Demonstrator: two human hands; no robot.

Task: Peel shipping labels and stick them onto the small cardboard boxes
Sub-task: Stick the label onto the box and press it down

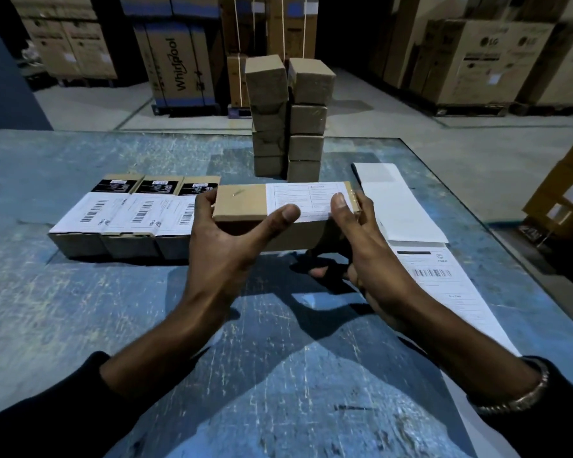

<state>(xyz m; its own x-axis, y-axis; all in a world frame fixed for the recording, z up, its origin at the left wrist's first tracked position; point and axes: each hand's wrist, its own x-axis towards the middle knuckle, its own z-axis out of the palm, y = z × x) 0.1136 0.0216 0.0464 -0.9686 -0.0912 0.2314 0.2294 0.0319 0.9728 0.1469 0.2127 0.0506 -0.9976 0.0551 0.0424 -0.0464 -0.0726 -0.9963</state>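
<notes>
A box [242,206] is held above the table [80,309] by both hands. The left hand [225,239] is curled round its left end, thumb laid on the label [303,200]; the right hand [361,246] grips the right end, thumb pressed on the label's right edge. The label is stuck across the box's top (its print is too blurred to read). Left of the box, three labelled boxes [123,216] are lined up on the worn blue table; behind it, two stacks [288,120] of plain boxes are stood. Right of it, label sheets [407,206] are laid flat. Beyond the table, large cartons [176,64] are ranged on a dim warehouse floor. The right fingers under the box are mostly hidden.
</notes>
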